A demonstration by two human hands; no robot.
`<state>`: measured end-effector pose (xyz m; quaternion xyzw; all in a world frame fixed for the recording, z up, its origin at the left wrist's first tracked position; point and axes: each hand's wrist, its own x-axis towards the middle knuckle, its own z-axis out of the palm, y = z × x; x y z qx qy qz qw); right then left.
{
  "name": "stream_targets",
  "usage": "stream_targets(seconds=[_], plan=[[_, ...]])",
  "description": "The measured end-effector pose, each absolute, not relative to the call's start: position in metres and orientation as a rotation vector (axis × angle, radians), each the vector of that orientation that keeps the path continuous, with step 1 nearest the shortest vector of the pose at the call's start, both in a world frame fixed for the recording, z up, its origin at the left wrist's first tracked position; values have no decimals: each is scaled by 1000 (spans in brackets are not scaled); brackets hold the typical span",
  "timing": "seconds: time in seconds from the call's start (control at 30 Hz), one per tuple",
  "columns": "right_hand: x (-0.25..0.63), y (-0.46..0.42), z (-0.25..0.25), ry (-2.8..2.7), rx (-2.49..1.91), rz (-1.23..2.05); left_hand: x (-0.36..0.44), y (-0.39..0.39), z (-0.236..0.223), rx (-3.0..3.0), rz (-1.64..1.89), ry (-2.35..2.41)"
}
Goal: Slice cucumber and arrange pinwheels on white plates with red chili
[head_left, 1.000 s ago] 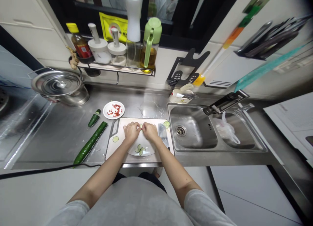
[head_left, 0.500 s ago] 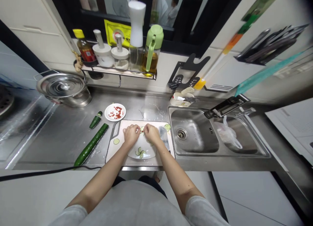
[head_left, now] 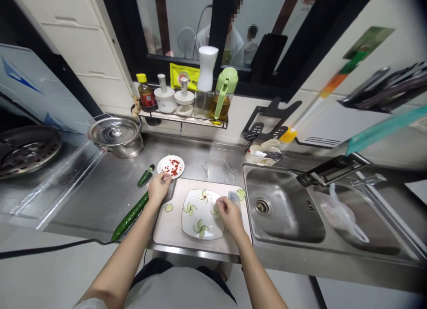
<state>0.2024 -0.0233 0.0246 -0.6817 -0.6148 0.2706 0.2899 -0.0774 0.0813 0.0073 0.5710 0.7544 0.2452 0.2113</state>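
- Left hand, narrow fingers by dish of red bits, far-left of plate; right hand, narrow fingers at plate's right; cannot tell if loaded.
- On plate: four cucumber fans, far one red-centred, left and near ones without visible red.
- Right of plate: loose slices.

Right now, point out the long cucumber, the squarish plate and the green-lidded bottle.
Long cucumber (head_left: 130,217): head view, on the green skin near its middle.
Squarish plate (head_left: 203,211): head view, on bare white surface between the cucumber slices.
Green-lidded bottle (head_left: 222,98): head view, on its green handle.
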Motion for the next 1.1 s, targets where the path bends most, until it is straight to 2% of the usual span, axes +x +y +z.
stream_targets(seconds=[0.5, 0.93, 1.1], plan=[[202, -29, 21, -1608, -1789, 764, -70, 172, -10, 1820, 246, 2151], [210, -38, 19, -1607, -1823, 778, -82, 174, -19, 1881, 160, 2181], [207, -35, 19, -1610, -1830, 776, -89, 168, -18, 1977, 148, 2047]])
